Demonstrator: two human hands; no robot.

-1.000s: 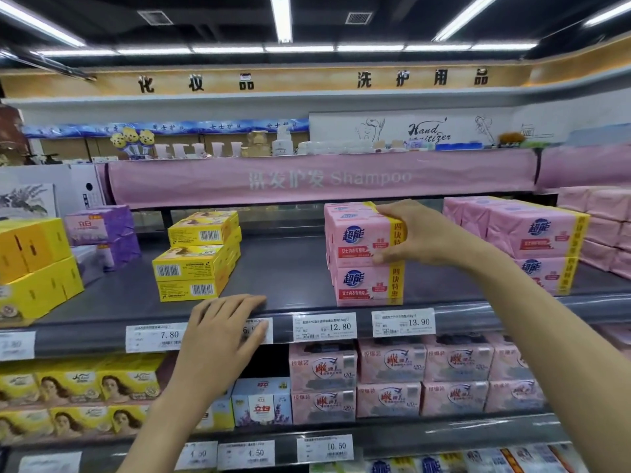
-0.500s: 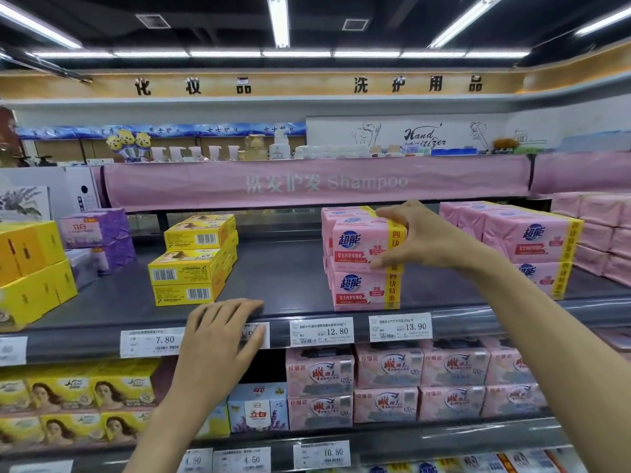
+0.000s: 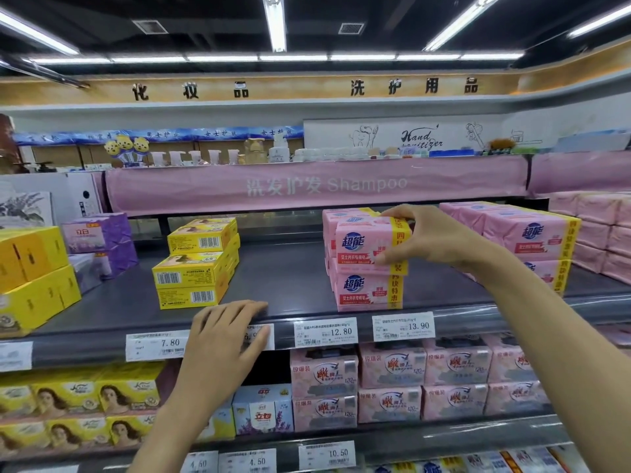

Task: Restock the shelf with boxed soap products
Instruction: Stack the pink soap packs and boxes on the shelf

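A pink soap pack (image 3: 362, 245) with a blue logo and yellow band lies on top of another pink pack (image 3: 362, 291) on the dark grey shelf (image 3: 290, 278). My right hand (image 3: 426, 238) grips the top pack by its right end, fingers over the top edge and thumb underneath. My left hand (image 3: 225, 332) rests flat on the shelf's front rail, covering part of a price tag. More pink packs (image 3: 526, 237) are stacked to the right.
Yellow soap boxes (image 3: 194, 264) are stacked in the shelf's left middle, with bigger yellow boxes (image 3: 30, 274) and purple packs (image 3: 99, 233) further left. Bare shelf lies between the yellow and pink stacks. Below is a lower shelf full of pink and yellow soap packs.
The right hand keeps its grip on the top pink pack, which has barely shifted on the stack. The left hand stays on the rail. The view has drifted slightly.
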